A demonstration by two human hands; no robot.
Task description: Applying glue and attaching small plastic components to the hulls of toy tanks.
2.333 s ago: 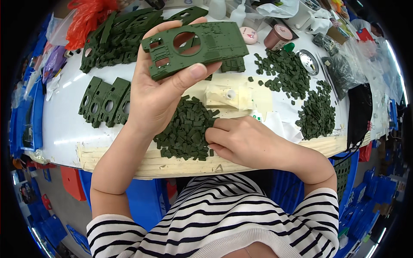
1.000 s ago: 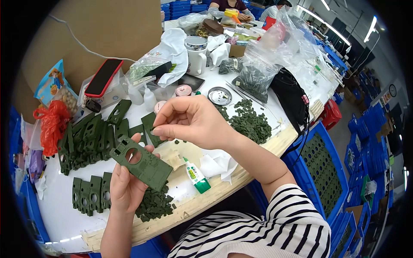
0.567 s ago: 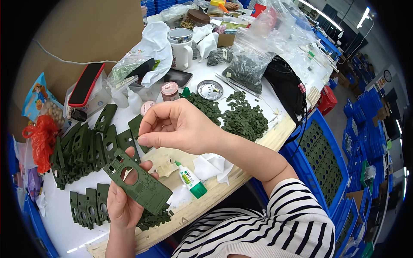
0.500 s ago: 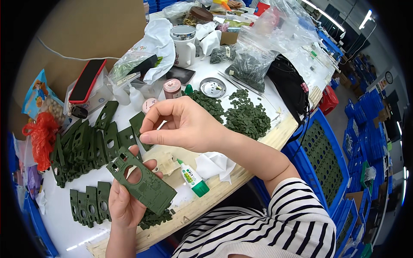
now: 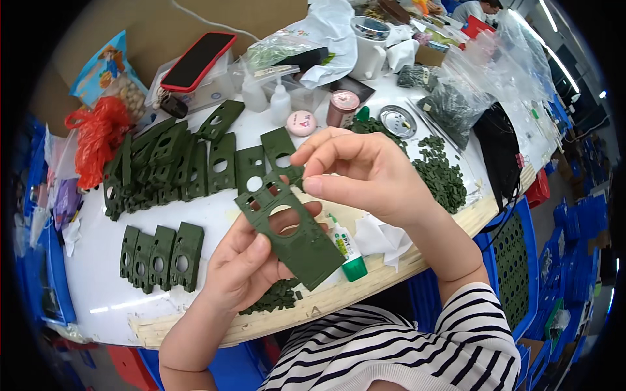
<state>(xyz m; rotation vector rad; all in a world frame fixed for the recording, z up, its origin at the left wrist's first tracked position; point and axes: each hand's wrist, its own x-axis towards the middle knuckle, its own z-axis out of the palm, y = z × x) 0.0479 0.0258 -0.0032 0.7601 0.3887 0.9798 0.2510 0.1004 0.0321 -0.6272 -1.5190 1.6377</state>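
Left hand (image 5: 238, 270) grasps a dark-green plastic model hull plate (image 5: 310, 254), fingers behind it, thumb on the near edge. Plate is held up over the front of the worktop (image 5: 98, 260), tilted, long side running from upper left to lower right; big round hole and two small square openings toward the upper end. Right hand (image 5: 375, 179) is raised just beside that upper end, fingers curled, thumb near the index finger; can't tell if a tiny part is pinched there.

Small green chips (image 5: 274, 298) in a heap below the plate, partly hidden by it. Glue bottle (image 5: 349, 251), green cap at its lower end, lies right of the plate, white tissue (image 5: 381, 238) next to it. Four similar plates (image 5: 184, 257) in a row at left; bigger stack of plates (image 5: 166, 156) behind. Second chip pile (image 5: 440, 176) beyond the right forearm, round metal lid (image 5: 398, 122) near it. Pink cylindrical tin (image 5: 342, 109), white squeeze bottle (image 5: 280, 105), red-cased phone (image 5: 199, 62) farther back.
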